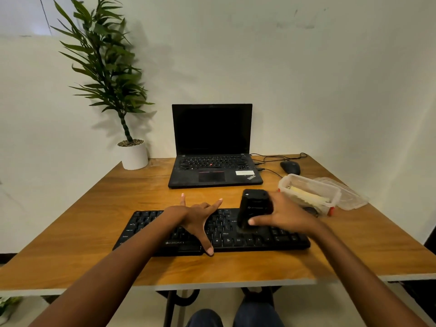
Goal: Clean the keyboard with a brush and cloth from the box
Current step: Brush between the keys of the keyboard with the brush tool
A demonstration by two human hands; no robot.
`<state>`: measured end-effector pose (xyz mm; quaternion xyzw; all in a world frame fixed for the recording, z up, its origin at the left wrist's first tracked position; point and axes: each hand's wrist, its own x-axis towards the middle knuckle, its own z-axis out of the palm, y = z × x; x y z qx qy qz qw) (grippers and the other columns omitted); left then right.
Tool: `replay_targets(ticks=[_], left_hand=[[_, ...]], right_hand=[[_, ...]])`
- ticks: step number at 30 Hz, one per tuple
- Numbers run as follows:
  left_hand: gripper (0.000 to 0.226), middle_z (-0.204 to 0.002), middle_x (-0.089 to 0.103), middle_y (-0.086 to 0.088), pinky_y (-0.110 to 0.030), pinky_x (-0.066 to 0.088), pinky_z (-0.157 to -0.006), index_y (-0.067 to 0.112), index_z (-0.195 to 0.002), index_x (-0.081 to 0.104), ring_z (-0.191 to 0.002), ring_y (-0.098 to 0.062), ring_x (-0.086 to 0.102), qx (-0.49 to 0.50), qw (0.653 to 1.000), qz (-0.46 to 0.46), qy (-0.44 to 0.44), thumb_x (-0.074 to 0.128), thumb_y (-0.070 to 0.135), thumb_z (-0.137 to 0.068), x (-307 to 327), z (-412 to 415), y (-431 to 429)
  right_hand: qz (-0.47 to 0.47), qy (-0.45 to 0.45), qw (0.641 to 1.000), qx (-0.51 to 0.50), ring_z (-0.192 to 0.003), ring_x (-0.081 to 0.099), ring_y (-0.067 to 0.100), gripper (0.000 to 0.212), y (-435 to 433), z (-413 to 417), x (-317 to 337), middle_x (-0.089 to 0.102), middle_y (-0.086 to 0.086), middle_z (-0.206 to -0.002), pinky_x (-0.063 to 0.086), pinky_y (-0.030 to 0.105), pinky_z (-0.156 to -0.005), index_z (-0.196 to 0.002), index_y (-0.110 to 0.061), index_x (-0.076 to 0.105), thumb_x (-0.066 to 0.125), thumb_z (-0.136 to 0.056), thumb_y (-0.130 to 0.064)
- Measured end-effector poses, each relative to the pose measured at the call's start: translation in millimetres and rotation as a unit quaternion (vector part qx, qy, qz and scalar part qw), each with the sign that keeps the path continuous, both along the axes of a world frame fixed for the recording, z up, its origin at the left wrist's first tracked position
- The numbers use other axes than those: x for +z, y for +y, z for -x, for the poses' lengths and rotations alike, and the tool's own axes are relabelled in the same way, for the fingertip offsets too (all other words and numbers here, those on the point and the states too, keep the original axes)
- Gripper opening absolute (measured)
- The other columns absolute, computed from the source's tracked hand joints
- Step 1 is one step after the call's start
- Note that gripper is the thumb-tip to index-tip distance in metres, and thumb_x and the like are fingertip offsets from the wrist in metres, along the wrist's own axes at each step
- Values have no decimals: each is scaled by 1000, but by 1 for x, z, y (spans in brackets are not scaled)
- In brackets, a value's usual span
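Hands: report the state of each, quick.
Left hand: open, fingers spread on the black plastic keyboard.
Right hand: closed around a black blocky cleaning tool standing on the keys.

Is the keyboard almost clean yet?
Done: the box is open, its lid beside it. In hand: the right hand grips the black brush on the keyboard while the left hand presses the keys, fingers spread. Left: a pale yellow thing, likely the cloth, lies in the box, so wiping is not yet done.
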<state>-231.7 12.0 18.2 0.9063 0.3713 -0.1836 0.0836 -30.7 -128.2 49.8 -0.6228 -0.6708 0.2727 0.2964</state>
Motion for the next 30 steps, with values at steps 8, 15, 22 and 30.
replay_targets(ticks=[8,15,22,30], left_hand=[[131,-160,0,0,-66,-28,-94,35,-141,-30,-146,-26,-1,0,1000,4,-1,72,65,-65,0,-1,0],[130,-160,-1,0,-65,-28,-93,35,-141,-29,-146,-26,-1,2,1000,5,-5,72,65,-65,1,-1,-1],[128,-160,-7,-1,-67,-23,-97,33,-142,-28,-146,-26,-9,-1,999,25,-43,72,60,-68,3,-6,-7],[87,-155,25,3,-66,-21,-104,28,-151,15,-144,-19,14,-88,967,99,-219,56,62,-81,6,-104,-55]], right_hand=[[35,-9,998,-53,-101,52,7,47,-26,-49,-21,54,-16,-100,43,15,-81,-103,-36,43,75,-74,-17],[15,-16,991,-130,-96,55,7,53,-55,-102,-25,58,-11,-100,45,20,-74,-107,-33,45,78,-71,-13],[-115,182,936,-280,-104,51,26,72,-75,-121,-38,47,3,-118,53,38,-67,-128,-27,39,73,-72,2],[-162,463,780,-389,-97,62,34,60,-82,-107,-75,50,12,-123,58,33,-60,-128,-26,40,66,-79,-2]])
